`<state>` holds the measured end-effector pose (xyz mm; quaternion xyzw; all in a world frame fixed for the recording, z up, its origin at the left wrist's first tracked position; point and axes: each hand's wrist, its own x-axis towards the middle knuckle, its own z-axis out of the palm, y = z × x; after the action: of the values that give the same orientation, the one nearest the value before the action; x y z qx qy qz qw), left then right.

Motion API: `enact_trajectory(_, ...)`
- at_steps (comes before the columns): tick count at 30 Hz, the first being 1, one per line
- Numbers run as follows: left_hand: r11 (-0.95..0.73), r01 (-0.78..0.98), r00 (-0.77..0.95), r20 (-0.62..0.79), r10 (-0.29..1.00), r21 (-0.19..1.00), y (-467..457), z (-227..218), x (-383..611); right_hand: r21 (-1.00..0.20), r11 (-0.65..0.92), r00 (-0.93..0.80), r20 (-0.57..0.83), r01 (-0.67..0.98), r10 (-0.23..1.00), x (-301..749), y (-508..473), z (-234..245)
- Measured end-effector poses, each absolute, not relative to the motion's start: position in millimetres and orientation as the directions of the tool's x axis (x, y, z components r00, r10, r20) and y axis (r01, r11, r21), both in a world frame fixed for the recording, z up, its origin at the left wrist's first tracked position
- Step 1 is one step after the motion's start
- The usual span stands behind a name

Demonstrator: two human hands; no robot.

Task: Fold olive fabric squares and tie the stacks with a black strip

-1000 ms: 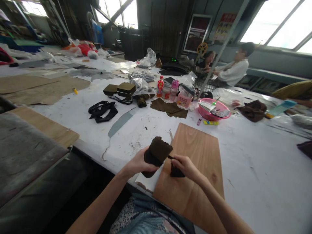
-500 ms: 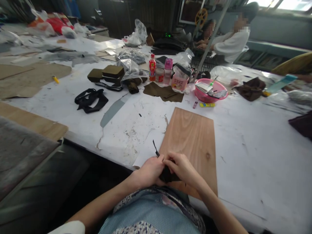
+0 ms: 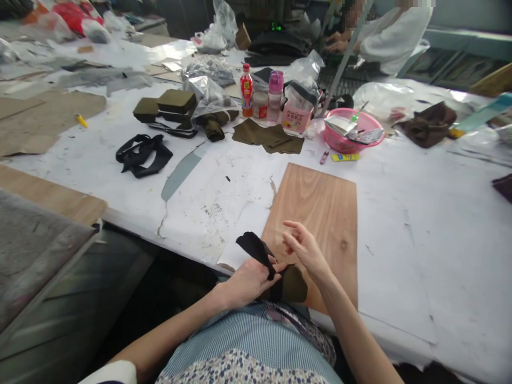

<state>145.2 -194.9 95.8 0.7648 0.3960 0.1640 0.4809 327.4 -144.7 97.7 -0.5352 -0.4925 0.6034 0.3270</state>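
My left hand [image 3: 247,280] is closed on a dark fabric piece [image 3: 256,249] at the near edge of a wooden board [image 3: 320,213]. A black flap of it sticks up past my thumb, and an olive-brown part [image 3: 294,285] lies below on the board's near end. My right hand [image 3: 306,250] hovers just right of the fabric, fingers loosely apart and holding nothing.
The white table [image 3: 420,224] carries black straps [image 3: 142,154], olive boxes [image 3: 168,104], flat brown fabric cuts [image 3: 268,136], bottles [image 3: 260,96] and a pink basin [image 3: 352,133]. Another wooden board [image 3: 48,194] lies at the left. A person in white [image 3: 392,29] sits at the far side.
The camera tilted down. My hands went from working the fabric together to parting: the right hand let go and lifted, while the left keeps the piece with its flap raised.
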Motion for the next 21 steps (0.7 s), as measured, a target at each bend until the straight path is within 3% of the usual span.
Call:
enact_trajectory(2, -0.233, 0.461, 0.631, -0.132, 0.765, 0.856, -195.5, 96.0, 146.2, -0.874, -0.237, -0.322, -0.39, 0.424, 0.862, 326.7, -137.9, 84.2)
enact_trajectory(4, -0.255, 0.462, 0.615, -0.101, 0.782, 0.849, -196.2, 94.2, 148.0, -0.829, -0.136, -0.457, -0.427, 0.543, 0.78, 320.8, -134.2, 76.0)
enact_trajectory(9, -0.245, 0.44, 0.596, -0.077, 0.799, 0.864, -197.4, 90.3, 150.3, -0.856, -0.17, -0.563, -0.458, 0.489, 0.688, 299.2, -132.0, 77.8)
enact_trajectory(14, -0.103, 0.339, 0.529, -0.099, 0.843, 0.935, -199.7, 93.0, 147.1, -0.91, -0.145, -0.354, -0.293, 0.389, 0.888, 298.2, -140.1, 101.5)
enact_trajectory(18, 0.038, 0.115, 0.415, -0.083, 0.906, 0.993, -198.7, 92.0, 145.2, -0.953, -0.212, -0.197, -0.255, 0.214, 0.947, 301.6, -162.5, 119.8)
enact_trajectory(21, 0.04, 0.148, 0.391, -0.095, 0.916, 0.988, -194.6, 88.1, 143.9, -0.969, -0.212, -0.047, -0.219, 0.131, 0.975, 297.2, -186.2, 121.5)
